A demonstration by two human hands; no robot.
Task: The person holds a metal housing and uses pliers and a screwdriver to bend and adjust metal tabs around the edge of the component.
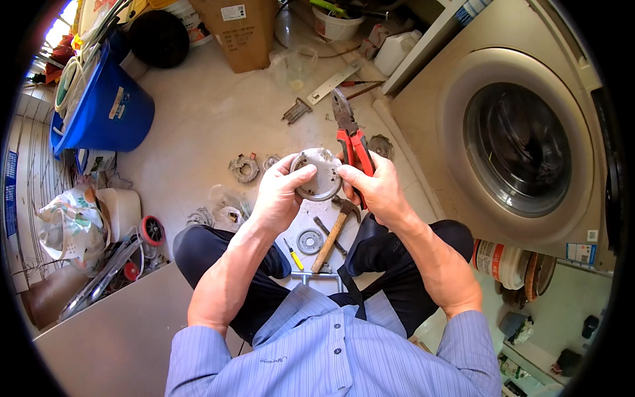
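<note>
Between my hands is a round grey metal cover (321, 173) with a raised rim and small holes. My left hand (278, 192) grips its left side, thumb on its face. Red-handled pliers (354, 142) are held in my right hand (382, 188), jaws pointing up and away, while that thumb presses the cover's right edge. Below, between my feet, lie a wooden-handled hammer (331, 235), a grey metal ring (309, 241) and a yellow screwdriver (295, 257). Beyond my left hand sits a worn round part (244, 169) with a hole through its middle.
At right stands a washing machine (456, 165) with its round door shut. A blue tub (112, 106) is at far left, a cardboard box (241, 33) at the back. A metal strip (334, 83) and a grey pronged part (296, 111) lie on the floor ahead.
</note>
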